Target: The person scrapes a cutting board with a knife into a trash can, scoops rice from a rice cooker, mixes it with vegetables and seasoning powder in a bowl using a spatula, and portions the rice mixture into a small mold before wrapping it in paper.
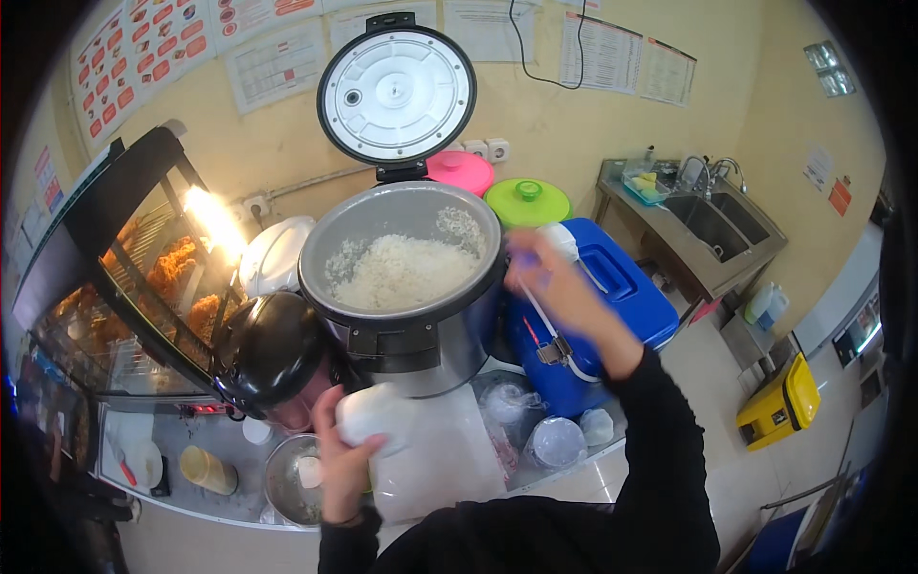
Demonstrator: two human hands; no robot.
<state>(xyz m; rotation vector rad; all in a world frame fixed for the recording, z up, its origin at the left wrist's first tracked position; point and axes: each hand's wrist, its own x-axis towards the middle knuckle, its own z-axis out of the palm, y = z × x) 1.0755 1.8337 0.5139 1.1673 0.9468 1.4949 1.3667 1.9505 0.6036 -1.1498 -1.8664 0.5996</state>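
My left hand (344, 452) grips a rounded white object (376, 417), perhaps a wrapped portion or small bowl, over a stack of white sheets (437, 459). My right hand (552, 280) is blurred above the blue cooler box (631, 287), beside the rice cooker's rim. Close to its fingers is a white wrapped bundle (561, 240); whether they hold anything is unclear. Cooked white rice (409, 269) lies heaped in the large rice cooker (401, 316), with some stuck to the inner wall. The cooker's round lid (396, 90) stands upright behind it.
A lit glass display case (158, 273) with fried chicken and a black-lidded pot (269, 351) crowd the left. A metal bowl (290, 481) and a bottle (208, 470) stand near the counter's front edge. Plastic-wrapped bundles (559, 441) lie right of the sheets. Further right is a sink (710, 222).
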